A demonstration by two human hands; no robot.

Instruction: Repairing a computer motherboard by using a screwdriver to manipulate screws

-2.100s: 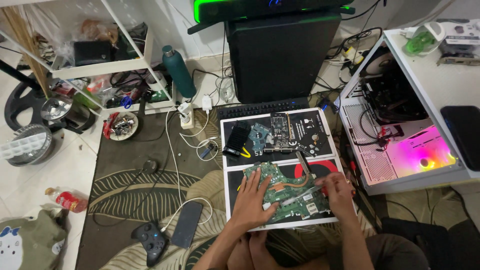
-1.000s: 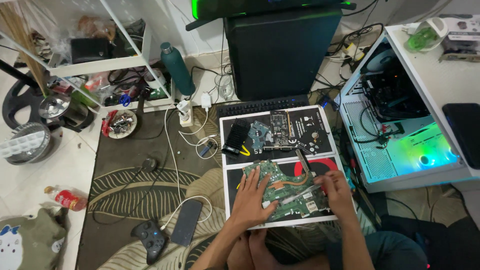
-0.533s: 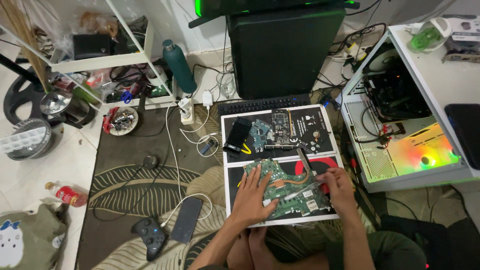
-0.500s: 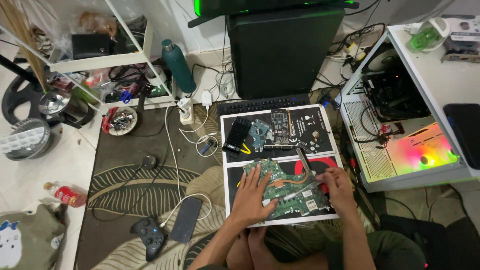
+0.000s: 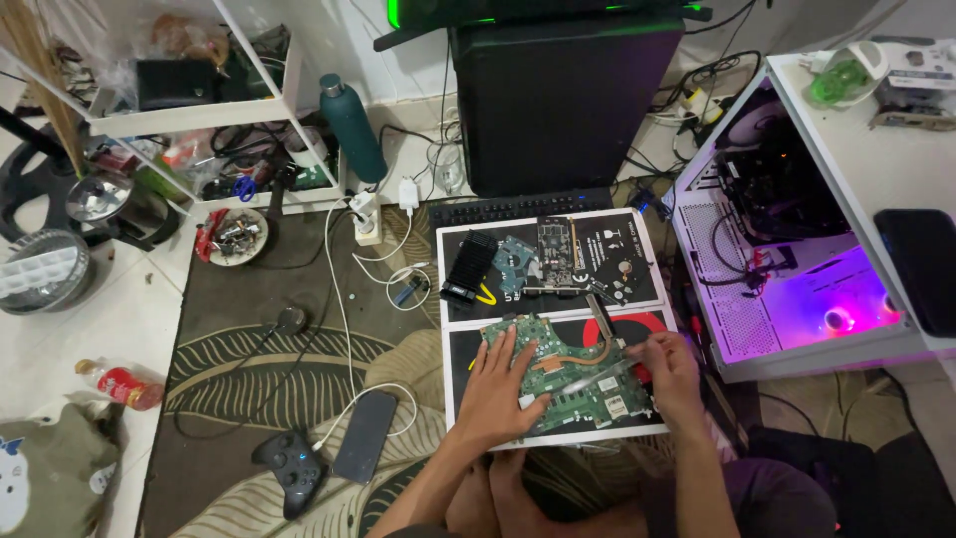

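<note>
A green laptop motherboard (image 5: 583, 374) with a copper heat pipe lies on a black-and-white work mat (image 5: 558, 438) on the floor. My left hand (image 5: 498, 384) presses flat on the board's left side, fingers spread. My right hand (image 5: 669, 367) grips a screwdriver (image 5: 600, 321) whose tip meets the board's upper right part. A second mat (image 5: 645, 231) just beyond carries a black heatsink block (image 5: 468, 267) and small circuit boards (image 5: 556, 251).
An open lit computer case (image 5: 787, 269) lies to the right, a black tower (image 5: 563, 95) stands behind. On the leaf-patterned rug sit a phone (image 5: 364, 449), a game controller (image 5: 289, 470), cables and a charger (image 5: 366, 217). A teal bottle (image 5: 351, 127), shelf and bowl of parts (image 5: 231, 234) are at the left.
Both hands stay on the motherboard with only slight shifts. The lighting inside the computer case has changed colour, from pink through green and yellow back to purple-pink.
</note>
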